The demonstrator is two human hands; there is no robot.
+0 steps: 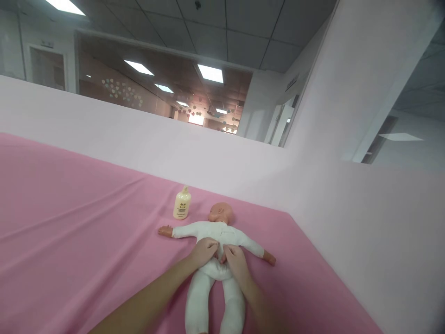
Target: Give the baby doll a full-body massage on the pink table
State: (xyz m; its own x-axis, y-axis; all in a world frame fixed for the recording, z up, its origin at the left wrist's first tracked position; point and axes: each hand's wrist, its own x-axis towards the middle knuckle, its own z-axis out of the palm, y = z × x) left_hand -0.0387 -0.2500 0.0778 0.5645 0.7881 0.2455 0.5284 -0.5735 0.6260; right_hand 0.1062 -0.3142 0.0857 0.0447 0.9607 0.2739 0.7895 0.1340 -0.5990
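Note:
A baby doll [208,228] lies stretched out with a white cloth body, brown plastic head and hands, and its arms spread wide. Its head is turned to one side at the far end, and its legs point toward me. My left hand [205,252] rests on the middle of its torso with the fingers curled in a pinch. Close beside it, my right hand [237,260] is curled the same way on the torso. The fingertips of both hands meet the white cloth near the doll's midline and are partly hidden. A cream pump bottle [182,204] stands upright left of the doll's head.
Pink cloth [86,208] with long wrinkles covers the surface under the doll. A white wall [174,153] runs along the back and meets another wall [365,222] on the right. Large windows [167,79] above the wall show a lit room.

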